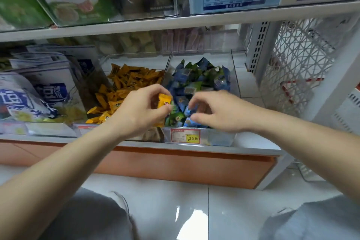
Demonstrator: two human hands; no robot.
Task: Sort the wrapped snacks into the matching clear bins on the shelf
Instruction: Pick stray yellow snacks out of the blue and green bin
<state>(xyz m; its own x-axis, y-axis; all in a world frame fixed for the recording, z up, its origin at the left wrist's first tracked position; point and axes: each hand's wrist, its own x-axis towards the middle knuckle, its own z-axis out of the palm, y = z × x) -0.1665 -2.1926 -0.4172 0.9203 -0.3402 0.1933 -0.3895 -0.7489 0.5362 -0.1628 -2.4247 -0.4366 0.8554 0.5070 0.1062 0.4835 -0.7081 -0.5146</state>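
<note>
Head view, left hand: your left hand (pixel 140 112) is at centre frame, its fingers (pixel 155 91) curled and pinching a yellow snack (pixel 164 100) against the thumb.
Yellow snack: it sticks out right of your fingertips, over the wall between the two bins.
Yellow bin (pixel 134 55): left of centre, heaped with matching yellow packets (pixel 124 84).
Right hand: your right hand (pixel 220 112) is right of centre with its fingers curled down into the blue and green snacks (pixel 194 80). You cannot tell whether they grip one.
Blue-green bin (pixel 220 138): just right of the yellow bin, with a price tag (pixel 186 136) on its front, standing on the shelf (pixel 253 142).
</note>
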